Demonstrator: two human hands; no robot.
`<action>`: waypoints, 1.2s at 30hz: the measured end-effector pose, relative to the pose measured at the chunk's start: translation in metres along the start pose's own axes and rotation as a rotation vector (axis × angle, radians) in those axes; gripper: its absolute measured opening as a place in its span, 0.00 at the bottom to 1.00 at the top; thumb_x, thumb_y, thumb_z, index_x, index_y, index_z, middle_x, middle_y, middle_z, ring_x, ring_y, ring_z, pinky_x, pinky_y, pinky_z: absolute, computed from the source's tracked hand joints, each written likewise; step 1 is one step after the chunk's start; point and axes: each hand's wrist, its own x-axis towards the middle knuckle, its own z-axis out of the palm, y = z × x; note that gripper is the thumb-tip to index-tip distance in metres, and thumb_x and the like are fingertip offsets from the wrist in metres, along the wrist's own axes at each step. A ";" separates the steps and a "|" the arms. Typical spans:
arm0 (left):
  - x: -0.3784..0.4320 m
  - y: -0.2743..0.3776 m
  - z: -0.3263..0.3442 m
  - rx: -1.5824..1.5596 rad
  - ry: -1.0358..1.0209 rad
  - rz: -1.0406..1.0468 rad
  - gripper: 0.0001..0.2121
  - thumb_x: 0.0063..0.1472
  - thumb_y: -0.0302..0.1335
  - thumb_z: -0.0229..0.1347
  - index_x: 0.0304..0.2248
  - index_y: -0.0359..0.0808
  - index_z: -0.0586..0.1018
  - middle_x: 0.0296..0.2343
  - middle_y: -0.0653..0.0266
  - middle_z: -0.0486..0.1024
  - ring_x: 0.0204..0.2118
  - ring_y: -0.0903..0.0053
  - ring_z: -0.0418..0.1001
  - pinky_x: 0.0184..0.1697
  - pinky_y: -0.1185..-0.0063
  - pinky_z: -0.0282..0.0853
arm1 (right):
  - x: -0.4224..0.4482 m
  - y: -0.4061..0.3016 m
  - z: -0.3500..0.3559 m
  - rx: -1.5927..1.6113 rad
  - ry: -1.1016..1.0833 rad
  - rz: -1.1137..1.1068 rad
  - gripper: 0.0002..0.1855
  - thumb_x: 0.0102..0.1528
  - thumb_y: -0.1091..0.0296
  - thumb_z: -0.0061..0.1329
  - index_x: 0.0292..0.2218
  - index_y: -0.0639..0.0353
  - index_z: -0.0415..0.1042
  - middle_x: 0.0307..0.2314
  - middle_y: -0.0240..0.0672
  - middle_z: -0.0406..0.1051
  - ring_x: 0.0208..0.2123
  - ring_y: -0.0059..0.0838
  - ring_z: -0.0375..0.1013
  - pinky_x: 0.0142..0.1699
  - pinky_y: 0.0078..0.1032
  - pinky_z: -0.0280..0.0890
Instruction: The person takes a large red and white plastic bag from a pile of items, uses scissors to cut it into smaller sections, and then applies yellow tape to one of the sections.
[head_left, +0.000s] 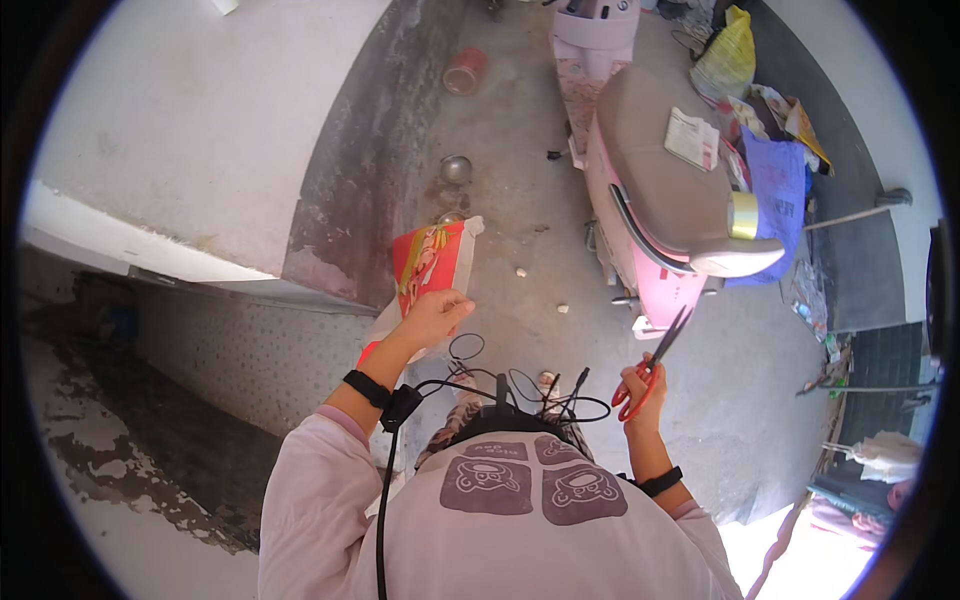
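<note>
My left hand (436, 316) grips a red sheet (429, 259) with a colourful printed picture and a pale border along its right edge. The sheet hangs over the floor, and its lower part is partly hidden by my hand and forearm. Whether it is paper or plastic I cannot tell. On the right, my right hand (649, 394) holds a pair of scissors (670, 339) by the red handles. Their dark blades point up and away from me, apart from the sheet, and look nearly closed.
A pink electric scooter (673, 294) stands ahead, with a folded paper (691, 139) and a roll of tape (743, 215) on its seat. Bags, including a purple one (776, 176), lie beyond it. A metal bowl (455, 170) and a red bucket (466, 71) sit by the left wall. Black cables (577, 405) hang before my waist.
</note>
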 end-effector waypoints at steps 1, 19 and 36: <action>0.011 0.003 0.024 0.002 -0.124 -0.011 0.09 0.61 0.30 0.48 0.29 0.32 0.73 0.15 0.71 0.68 0.15 0.88 0.63 0.20 0.86 0.58 | 0.001 0.001 -0.002 0.007 0.007 0.011 0.28 0.46 0.78 0.46 0.48 0.74 0.53 0.20 0.33 0.64 0.14 0.20 0.62 0.14 0.16 0.57; 0.091 0.039 0.230 -0.091 -0.626 -0.249 0.14 0.57 0.39 0.52 0.29 0.34 0.76 0.22 0.67 0.75 0.17 0.89 0.62 0.21 0.88 0.58 | 0.007 0.004 -0.039 0.113 -0.044 0.207 0.29 0.44 0.79 0.49 0.47 0.73 0.54 0.22 0.36 0.67 0.18 0.22 0.64 0.24 0.17 0.59; 0.084 0.049 0.238 -0.284 -0.572 -0.256 0.06 0.53 0.26 0.56 0.30 0.33 0.75 0.26 0.64 0.75 0.23 0.88 0.67 0.27 0.90 0.62 | -0.013 0.015 -0.164 -0.663 -0.218 0.087 0.33 0.47 0.56 0.57 0.49 0.58 0.59 0.24 0.32 0.68 0.27 0.22 0.65 0.36 0.20 0.63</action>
